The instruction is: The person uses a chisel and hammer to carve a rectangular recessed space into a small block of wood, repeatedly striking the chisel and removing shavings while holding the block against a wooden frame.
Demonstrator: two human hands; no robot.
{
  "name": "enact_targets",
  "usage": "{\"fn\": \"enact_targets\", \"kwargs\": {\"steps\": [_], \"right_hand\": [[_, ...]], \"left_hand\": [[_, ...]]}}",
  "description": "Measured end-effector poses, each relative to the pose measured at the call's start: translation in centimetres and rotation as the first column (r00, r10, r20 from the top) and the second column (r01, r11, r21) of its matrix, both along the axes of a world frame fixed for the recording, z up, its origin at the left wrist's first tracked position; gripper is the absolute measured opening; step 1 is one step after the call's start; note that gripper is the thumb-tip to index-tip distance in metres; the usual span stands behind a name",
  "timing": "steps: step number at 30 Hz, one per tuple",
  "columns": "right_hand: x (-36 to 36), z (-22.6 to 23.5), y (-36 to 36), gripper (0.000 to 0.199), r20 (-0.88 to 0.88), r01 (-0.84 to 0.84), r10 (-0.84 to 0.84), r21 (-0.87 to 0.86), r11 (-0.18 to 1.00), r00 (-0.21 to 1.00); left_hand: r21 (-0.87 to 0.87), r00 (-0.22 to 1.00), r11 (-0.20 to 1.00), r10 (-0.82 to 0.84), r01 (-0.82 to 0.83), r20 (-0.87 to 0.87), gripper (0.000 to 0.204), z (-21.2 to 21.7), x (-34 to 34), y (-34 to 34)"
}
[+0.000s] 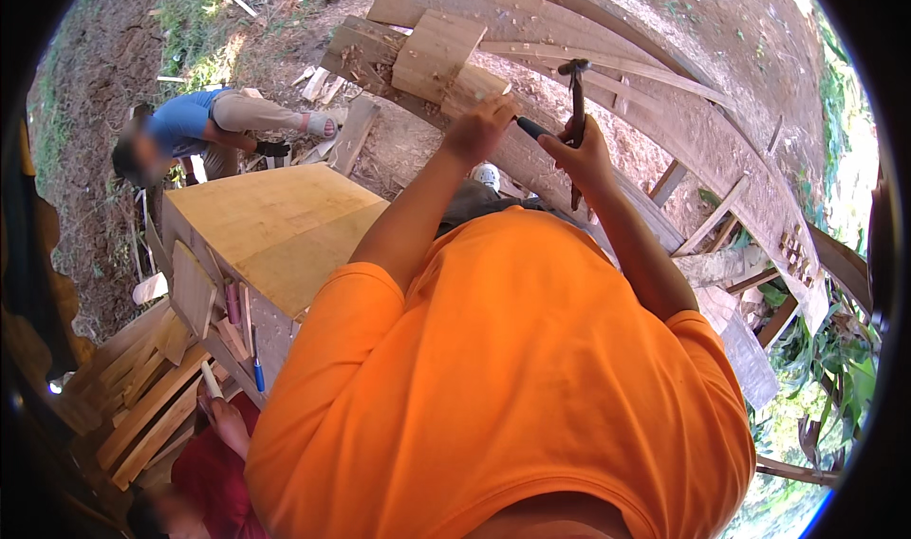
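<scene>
My right hand [585, 157] is closed around the wooden handle of a hammer [577, 93], its dark metal head pointing away from me. From the same hand a short black tool handle [534, 127] sticks out toward the left; its other end is hidden. My left hand [482, 129] has its fingers bent over a small pale wooden block [473, 87], and a little whitish tip shows by the fingers. The block lies on a long plank [533, 167], against a wider wooden board [438, 53]. Wood shavings lie on the plank's far end.
Curved boards [655, 102] run beyond the plank to the right. A box-like wooden bench [285, 221] stands on my left. A person in blue [190, 121] bends down at far left; another in dark red [216, 477] holds a pale stick near stacked timber [157, 416].
</scene>
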State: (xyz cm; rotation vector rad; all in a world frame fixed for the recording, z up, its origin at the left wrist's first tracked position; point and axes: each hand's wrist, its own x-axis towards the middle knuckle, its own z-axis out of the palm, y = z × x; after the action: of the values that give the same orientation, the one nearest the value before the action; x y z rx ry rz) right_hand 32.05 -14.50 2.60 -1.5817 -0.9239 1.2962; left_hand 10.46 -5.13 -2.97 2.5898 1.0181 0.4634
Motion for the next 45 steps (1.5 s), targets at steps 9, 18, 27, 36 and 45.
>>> {"fn": "enact_targets", "kwargs": {"steps": [9, 18, 27, 36, 45], "right_hand": [[1.3, 0.6, -2.1, 0.045, 0.021, -0.06, 0.065, -0.182, 0.982, 0.998], [7.8, -6.6, -7.5, 0.036, 0.527, -0.305, 0.416, -0.287, 0.908, 0.741], [3.0, -8.6, -6.3, 0.047, -0.268, -0.424, 0.369, -0.187, 0.886, 0.89], [0.6, -1.4, -0.3, 0.055, 0.378, -0.634, 0.631, -0.136, 0.762, 0.678], [0.5, -1.2, 3.8, 0.042, 0.289, -0.545, 0.614, -0.287, 0.788, 0.735]], "left_hand": [[0.02, 0.995, 0.995, -0.094, 0.094, 0.013, 0.017, 1.2, 0.5, -0.7], [-0.028, 0.989, 0.989, -0.145, 0.144, -0.03, 0.022, 3.6, -1.6, -6.9], [-0.082, 0.985, 0.986, -0.153, 0.146, -0.083, 0.032, 3.9, -3.7, -9.0], [0.022, 0.926, 0.936, 0.345, -0.352, 0.152, 0.089, 0.3, -2.7, -4.7], [-0.22, 0.638, 0.619, 0.769, -0.754, -0.022, 0.143, -8.3, -4.1, -3.5]]}}
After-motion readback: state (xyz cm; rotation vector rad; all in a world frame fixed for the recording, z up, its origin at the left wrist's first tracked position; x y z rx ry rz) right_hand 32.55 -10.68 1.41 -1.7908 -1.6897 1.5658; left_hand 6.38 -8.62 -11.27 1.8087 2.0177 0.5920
